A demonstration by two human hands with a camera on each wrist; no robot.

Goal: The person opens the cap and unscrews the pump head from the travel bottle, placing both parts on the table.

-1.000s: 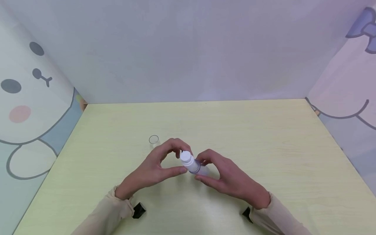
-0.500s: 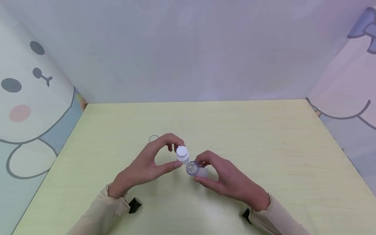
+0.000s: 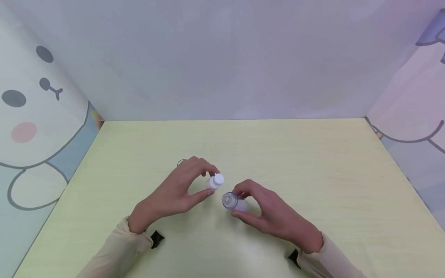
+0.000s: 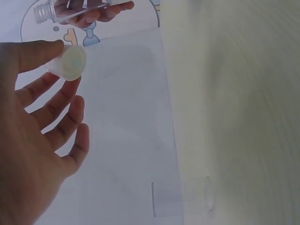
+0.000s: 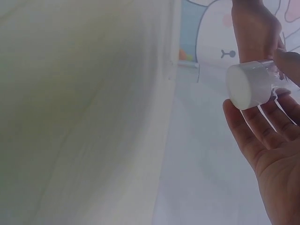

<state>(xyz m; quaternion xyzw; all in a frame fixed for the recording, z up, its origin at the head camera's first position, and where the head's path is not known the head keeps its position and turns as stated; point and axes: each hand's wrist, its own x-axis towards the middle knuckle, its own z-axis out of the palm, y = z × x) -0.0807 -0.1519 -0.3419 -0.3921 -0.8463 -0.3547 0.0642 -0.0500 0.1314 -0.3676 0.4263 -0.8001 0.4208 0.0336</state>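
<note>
My left hand (image 3: 175, 189) pinches a small white pump head (image 3: 216, 180) between thumb and fingers. In the left wrist view, the round underside of the pump head (image 4: 73, 63) faces the camera. Just to the right, my right hand (image 3: 269, 210) holds a clear bottle (image 3: 229, 200) by its sides, tilted with its mouth toward the left hand. The left wrist view shows its threaded neck (image 4: 44, 14) bare. A thick white base (image 5: 248, 86) closes its other end in the right wrist view. Pump head and bottle are apart, above the table.
A clear cylindrical cap (image 4: 168, 199) stands on the pale wooden table (image 3: 306, 154), mostly hidden behind the left hand in the head view. A light wall (image 3: 226, 61) rises at the table's back edge, with cartoon-printed panels (image 3: 38, 116) at the sides.
The white pump head has come off the bottle and moved left and up with my left hand, then tilted. The bottle's open mouth now shows; my right hand has hardly moved.
</note>
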